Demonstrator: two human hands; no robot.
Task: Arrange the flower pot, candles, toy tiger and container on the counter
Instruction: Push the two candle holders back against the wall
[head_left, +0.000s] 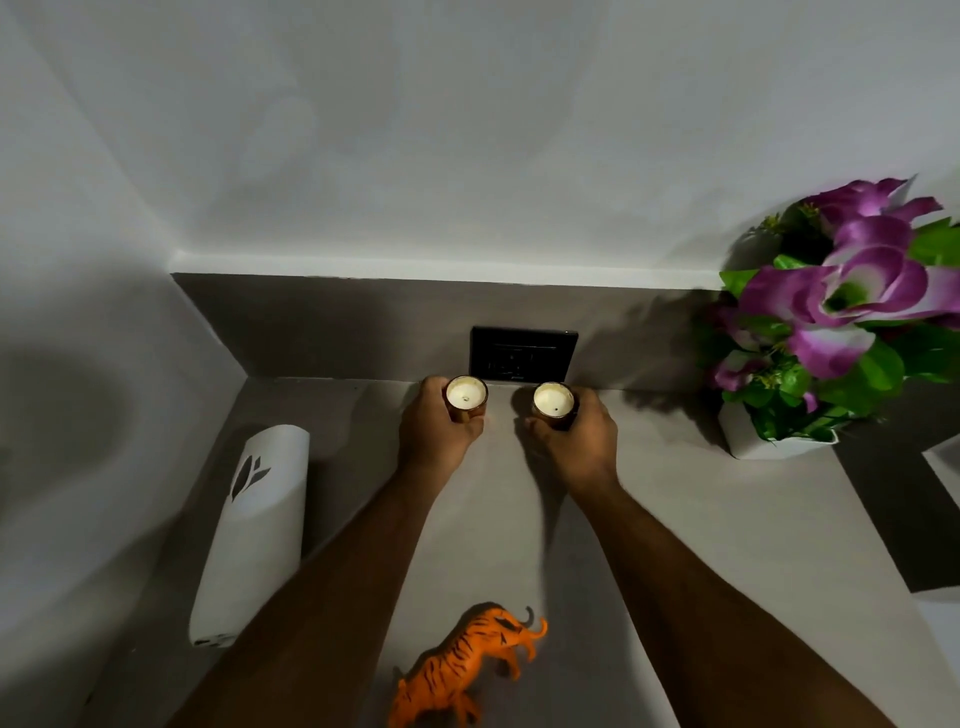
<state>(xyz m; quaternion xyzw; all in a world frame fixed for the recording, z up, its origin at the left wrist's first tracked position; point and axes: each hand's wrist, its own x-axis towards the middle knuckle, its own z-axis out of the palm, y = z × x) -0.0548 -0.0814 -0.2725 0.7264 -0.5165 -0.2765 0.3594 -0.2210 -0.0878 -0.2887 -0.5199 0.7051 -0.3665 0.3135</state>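
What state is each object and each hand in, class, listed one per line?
Left hand: gripping the left glass candle, unlit.
Right hand: gripping the right glass candle, unlit.
Orange plastic toy tiger: standing, untouched.
White tall container: upright, untouched.
White flower pot with purple flowers: upright, untouched.

Dim scene, soft grey light coming from behind the camera. The left hand (439, 431) and right hand (576, 434) throw blurred shadows onto the counter (675, 545) beside them. Right of the right hand, the flower pot (769, 441) casts a dark shadow leftward on the backsplash. Wide-angle bending curves the walls left of the left hand. Edges look soft and smeared.
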